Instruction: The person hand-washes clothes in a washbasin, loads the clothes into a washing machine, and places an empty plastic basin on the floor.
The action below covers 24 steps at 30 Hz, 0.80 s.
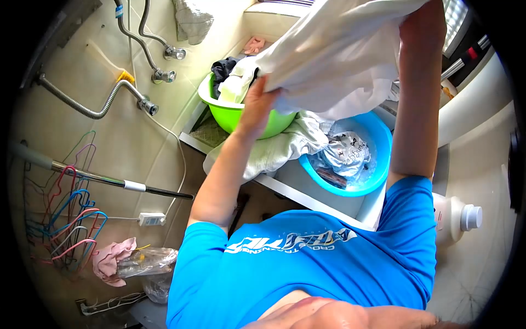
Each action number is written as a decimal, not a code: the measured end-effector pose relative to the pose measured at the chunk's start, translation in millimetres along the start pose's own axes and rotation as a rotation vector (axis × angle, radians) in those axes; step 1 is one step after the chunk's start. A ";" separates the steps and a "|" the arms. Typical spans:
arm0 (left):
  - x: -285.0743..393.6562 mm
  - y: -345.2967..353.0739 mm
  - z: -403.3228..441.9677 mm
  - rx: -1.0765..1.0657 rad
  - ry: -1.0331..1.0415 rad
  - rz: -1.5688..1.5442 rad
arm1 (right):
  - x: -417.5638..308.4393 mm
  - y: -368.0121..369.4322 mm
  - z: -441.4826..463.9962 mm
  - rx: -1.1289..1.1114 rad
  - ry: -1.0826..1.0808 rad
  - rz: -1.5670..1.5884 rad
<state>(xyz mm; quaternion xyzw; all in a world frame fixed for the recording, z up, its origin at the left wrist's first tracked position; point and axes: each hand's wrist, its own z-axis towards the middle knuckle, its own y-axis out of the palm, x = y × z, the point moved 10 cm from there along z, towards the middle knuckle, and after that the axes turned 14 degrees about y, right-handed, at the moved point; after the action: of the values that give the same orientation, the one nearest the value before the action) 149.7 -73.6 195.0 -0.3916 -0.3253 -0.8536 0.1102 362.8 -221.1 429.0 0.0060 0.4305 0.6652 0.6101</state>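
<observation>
A large white cloth (pixel 334 55), perhaps a garment, hangs stretched between my raised hands. My left hand (pixel 259 103) is closed on its lower left edge, just in front of the green basin (pixel 249 118). At the top right, my right hand (pixel 424 22) holds up the other end; its fingers are hidden by the cloth and the frame edge. Below the cloth stands a blue basin (pixel 342 189), with a wet, printed light garment (pixel 348 153) in sudsy water. A pale cloth (pixel 249 156) drapes over the sink edge between the two basins.
Dark and white clothes (pixel 223 71) fill the green basin. A white sink (pixel 356 208) supports the blue basin. A detergent bottle (pixel 452 219) stands at right. On the left are wall taps (pixel 148 105), a metal rod (pixel 109 180), coloured hangers (pixel 74 219) and a power strip (pixel 152 219).
</observation>
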 end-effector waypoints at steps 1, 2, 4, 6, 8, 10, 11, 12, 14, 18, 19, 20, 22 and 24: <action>15.1 -10.8 -1.8 0.041 0.015 -0.060 | -3.1 -49.8 0.4 0.263 -0.045 0.023; 34.0 -19.0 -2.9 -0.002 0.063 -0.076 | -2.4 -65.8 -5.4 0.235 -0.052 -0.064; 60.3 -55.1 -11.6 0.140 0.100 -0.018 | 7.1 -99.0 -19.0 0.239 0.070 -0.156; 87.3 -65.9 -21.5 0.149 0.112 0.013 | 26.6 -123.5 -51.5 0.381 0.081 -0.259; 104.9 -77.1 -33.8 0.198 0.125 0.057 | 58.4 -141.2 -62.0 0.249 0.185 -0.207; 119.0 -93.4 -45.8 0.244 0.137 0.107 | 86.0 -152.5 -79.8 0.416 0.317 -0.202; 137.4 -111.3 -55.1 0.323 0.255 0.276 | 92.5 -148.9 -84.4 0.423 0.339 -0.236; 158.8 -124.2 -66.4 0.400 0.372 0.447 | 97.6 -140.7 -88.0 0.417 0.350 -0.228; 198.9 -126.1 -85.1 0.485 0.494 0.481 | 100.4 -119.6 -88.0 0.344 0.330 -0.471; 224.1 -120.4 -120.0 0.306 0.473 0.326 | 146.0 -83.5 -88.5 0.084 0.449 -0.341; 216.7 -122.2 -134.1 0.627 0.397 0.156 | 158.8 -63.7 -92.6 0.014 0.491 -0.334; 218.6 -121.6 -145.6 0.785 0.380 0.230 | 171.5 -35.9 -101.7 -0.099 0.557 -0.312; 226.7 -126.3 -158.8 0.633 0.463 0.226 | 200.0 4.5 -125.6 -0.288 0.644 -0.336; 225.5 -109.6 -161.9 0.366 0.468 -0.153 | 236.3 42.9 -171.5 -0.642 0.781 -0.415</action>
<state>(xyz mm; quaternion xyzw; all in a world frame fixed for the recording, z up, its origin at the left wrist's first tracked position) -146.3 -78.7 232.5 -0.1321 -0.4678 -0.8538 0.1863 176.3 -120.2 223.7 -0.5133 0.3925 0.5815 0.4942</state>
